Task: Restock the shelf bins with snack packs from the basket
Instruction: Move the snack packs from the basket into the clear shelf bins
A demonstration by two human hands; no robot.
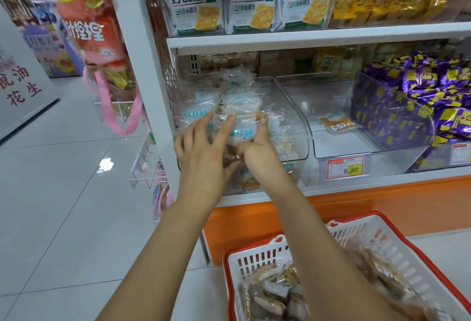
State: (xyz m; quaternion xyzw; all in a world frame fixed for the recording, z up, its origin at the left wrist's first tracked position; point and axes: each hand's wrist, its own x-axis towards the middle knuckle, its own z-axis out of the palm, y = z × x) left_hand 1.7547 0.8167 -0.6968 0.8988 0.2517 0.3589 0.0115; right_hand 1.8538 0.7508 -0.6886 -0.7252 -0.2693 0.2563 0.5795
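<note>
Two hands work at the clear shelf bin (293, 127). I read my right hand (257, 152) as pinching a clear-wrapped snack pack (240, 135) with a blue label, forefinger above and thumb below. My left hand (204, 150) lies just left of that grip, fingers straight and spread, tips touching the same pack. The pack sits on top of the pile in the bin. Right of the grip, a second bin (331, 147) holds a lone pack (337, 122). Below the grip, the basket (254, 257) holds brown snack packs (275, 287).
</note>
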